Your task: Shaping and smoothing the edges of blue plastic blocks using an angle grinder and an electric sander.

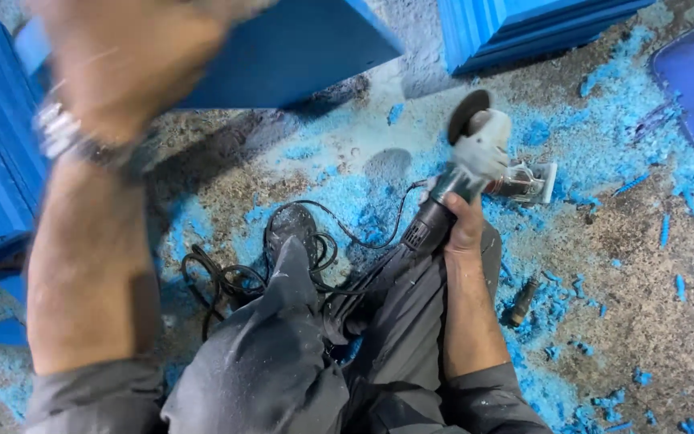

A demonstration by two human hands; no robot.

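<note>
Grinder (463, 181) sits low over the gritty floor (644, 305), gripped round its dark body by the right hand (463, 229), fingers wrapped tight, with the disc (467, 112) tipped up and away from the knees. Left hand (122, 60) is raised close to the camera and blurred, against a blue panel (299, 48); it seems to be on the panel's edge, but I cannot tell whether the fingers are closed on it. Cord (226, 277) lies in loose coils just beside the shoe (291, 225) and runs up under the grey trouser leg (283, 354). My worry is that cord: a shift of the foot could snag it and jerk the tool in a one-handed hold. The disc is also near the leg, so a kick could bring it round. Blue shavings (604, 137) cover the floor and could slide underfoot. A loose dark bit (522, 301) lies near the right forearm, easy to kneel on
</note>
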